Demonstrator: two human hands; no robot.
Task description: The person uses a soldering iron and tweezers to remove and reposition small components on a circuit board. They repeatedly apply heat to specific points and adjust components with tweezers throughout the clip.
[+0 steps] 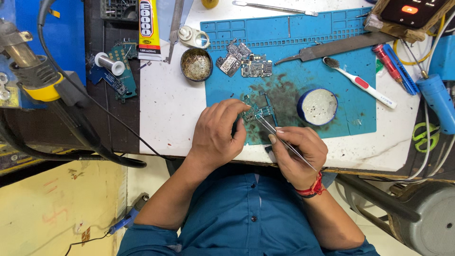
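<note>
Circuit board (258, 112), one small green piece, is lying near the middle of the blue mat (360, 118) on the tabletop (166, 114); fingers are hiding its left edge. Going left to right: the left hand (217, 135) is curling over that edge, fingertips pressing it down. The right hand (298, 154) is pinching one pair of metal tweezers (284, 142), their tips touching the board; its far tips are hard to make out. Farther off, two more boards (244, 61) are lying close together. Two round tins are sitting there, one dark (196, 64), one blue-rimmed (318, 106). One toothbrush (360, 83) is lying far right.
</note>
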